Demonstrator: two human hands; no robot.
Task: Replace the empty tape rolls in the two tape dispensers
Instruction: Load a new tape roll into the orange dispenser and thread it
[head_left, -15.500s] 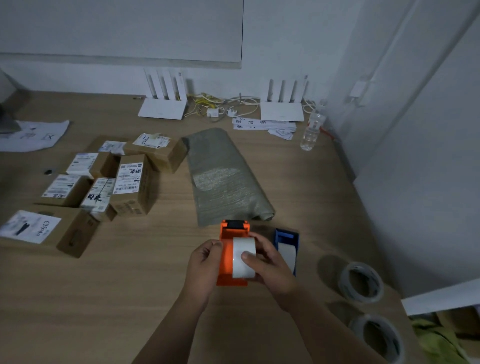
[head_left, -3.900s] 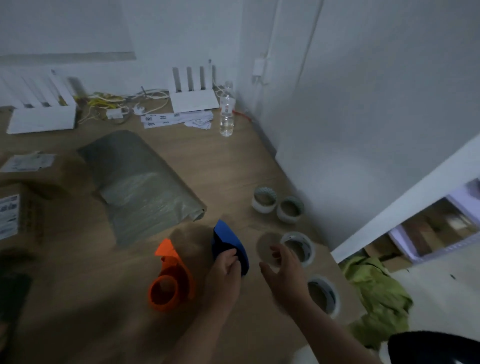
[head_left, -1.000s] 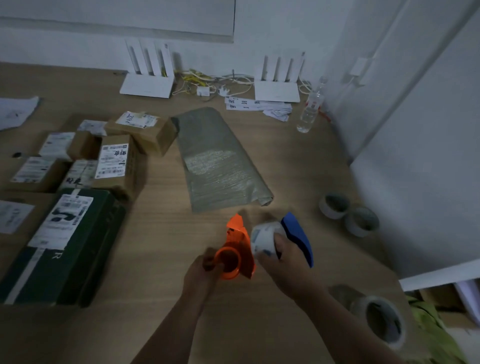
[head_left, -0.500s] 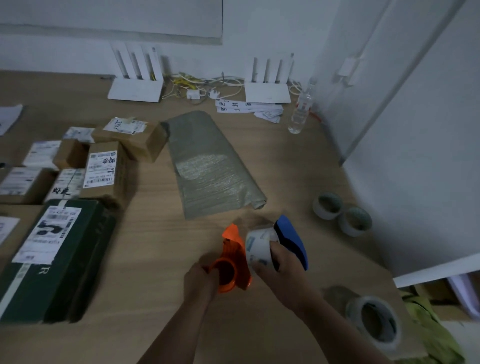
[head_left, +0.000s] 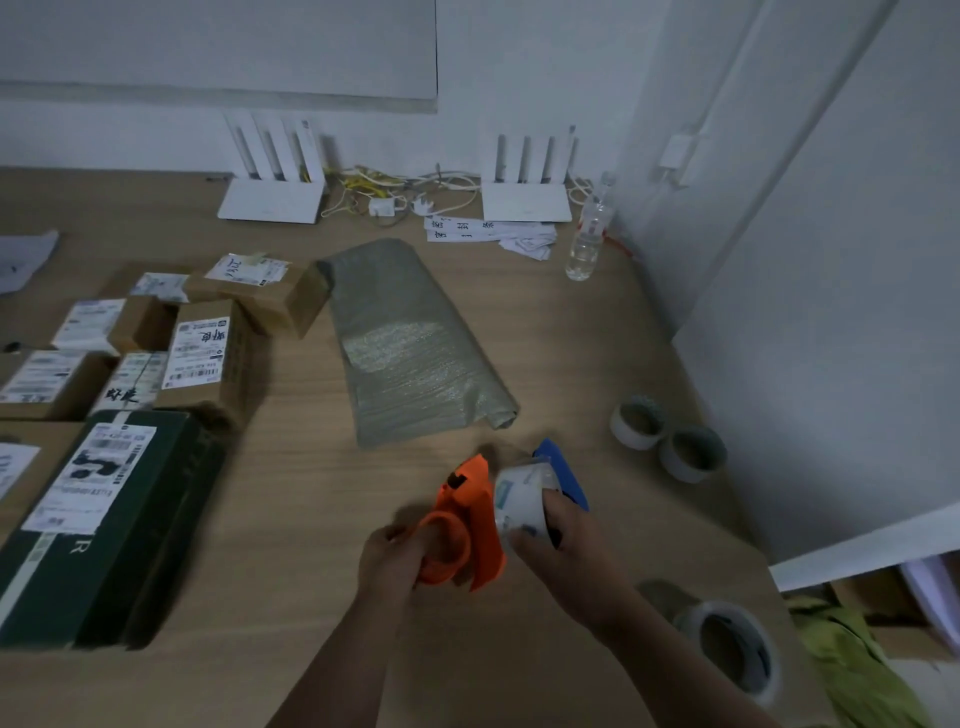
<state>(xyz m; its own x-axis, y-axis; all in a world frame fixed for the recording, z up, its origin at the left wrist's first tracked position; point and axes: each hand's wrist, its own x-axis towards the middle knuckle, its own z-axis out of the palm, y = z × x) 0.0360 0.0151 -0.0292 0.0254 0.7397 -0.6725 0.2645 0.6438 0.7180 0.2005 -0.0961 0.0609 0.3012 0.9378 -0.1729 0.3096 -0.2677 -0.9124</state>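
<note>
Now my left hand (head_left: 387, 564) curls its fingers round the hub of the orange plastic tape dispenser (head_left: 470, 525); my right hand (head_left: 576, 566) grips the white tape roll (head_left: 522, 499) just beside it. If the roll meets the hub tilted, I fear it jams or slips away.

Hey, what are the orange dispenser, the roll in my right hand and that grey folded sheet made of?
The orange dispenser looks like moulded plastic: uniform colour, smooth matte faces. The tape roll seems clear or whitish glossy film; its core is hidden. The grey sheet is probably plastic film over bubble padding, judging by its sheen and ribbed texture, though dim light leaves that open.
</note>
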